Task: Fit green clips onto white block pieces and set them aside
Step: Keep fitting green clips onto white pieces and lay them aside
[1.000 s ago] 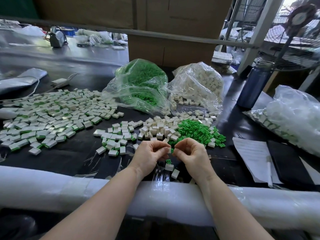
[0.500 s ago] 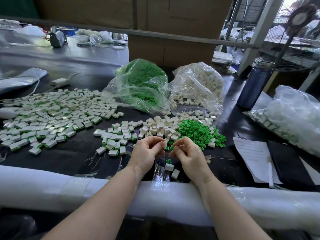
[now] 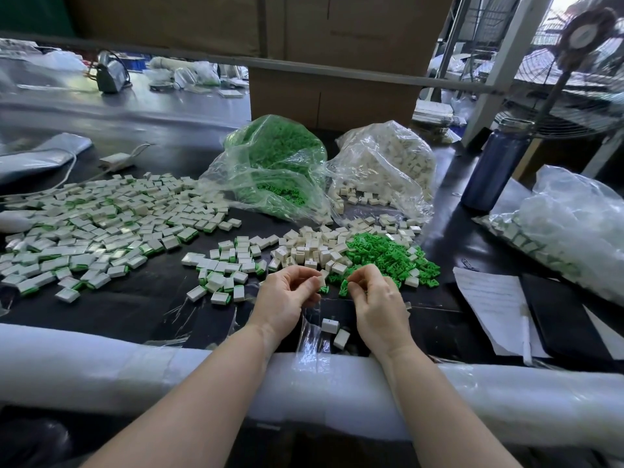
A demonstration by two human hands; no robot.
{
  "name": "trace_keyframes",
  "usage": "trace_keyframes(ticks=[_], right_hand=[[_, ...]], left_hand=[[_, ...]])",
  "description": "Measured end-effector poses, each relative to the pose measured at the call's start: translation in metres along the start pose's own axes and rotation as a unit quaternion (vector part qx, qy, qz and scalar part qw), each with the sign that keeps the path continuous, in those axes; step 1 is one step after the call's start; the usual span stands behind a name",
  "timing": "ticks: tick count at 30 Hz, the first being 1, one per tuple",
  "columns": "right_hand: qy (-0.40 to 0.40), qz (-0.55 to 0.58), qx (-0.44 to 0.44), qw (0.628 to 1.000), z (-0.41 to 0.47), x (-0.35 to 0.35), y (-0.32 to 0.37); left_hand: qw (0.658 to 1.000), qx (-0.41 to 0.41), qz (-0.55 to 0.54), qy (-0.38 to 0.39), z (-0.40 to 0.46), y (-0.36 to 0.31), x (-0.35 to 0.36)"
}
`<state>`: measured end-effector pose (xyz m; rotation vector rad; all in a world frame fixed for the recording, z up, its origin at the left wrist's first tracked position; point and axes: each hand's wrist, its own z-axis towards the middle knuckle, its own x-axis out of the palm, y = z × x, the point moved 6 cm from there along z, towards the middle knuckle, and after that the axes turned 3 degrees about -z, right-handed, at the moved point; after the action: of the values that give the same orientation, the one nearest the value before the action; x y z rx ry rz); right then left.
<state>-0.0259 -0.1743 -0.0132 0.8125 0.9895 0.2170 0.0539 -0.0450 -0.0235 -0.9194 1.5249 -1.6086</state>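
The hands have drawn apart: left hand (image 3: 287,292) pinches a white block (image 3: 322,282), right hand (image 3: 374,295) a green clip (image 3: 343,288), ready for mating.

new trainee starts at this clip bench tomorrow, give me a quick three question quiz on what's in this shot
1. True or false: the clear plastic bag of green clips lies left of the clear plastic bag of white blocks.
2. What does the left hand pinch? A) small white plastic block B) pen C) cable
3. Fill in: the right hand pinches a small ____ plastic clip.

Key: 1 true; 2 A; 3 green
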Motion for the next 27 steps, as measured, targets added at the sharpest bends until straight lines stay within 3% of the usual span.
trace_keyframes(ticks=[5,10,27], right_hand=[[0.029,0.16,-0.007,0.987,-0.0018,-0.0036,0.008],[0.067,0.22,0.032,0.973,-0.0015,-0.0006,0.0049],[0.077,0.232,0.034,0.969,-0.003,0.0011,0.0051]], left_hand=[[0.999,0.001,0.003,0.045,0.0017,0.0014,0.0056],[0.997,0.008,0.018,0.077,0.0,0.0018,0.0082],[0.996,0.017,0.047,0.073,0.0013,0.002,0.0083]])
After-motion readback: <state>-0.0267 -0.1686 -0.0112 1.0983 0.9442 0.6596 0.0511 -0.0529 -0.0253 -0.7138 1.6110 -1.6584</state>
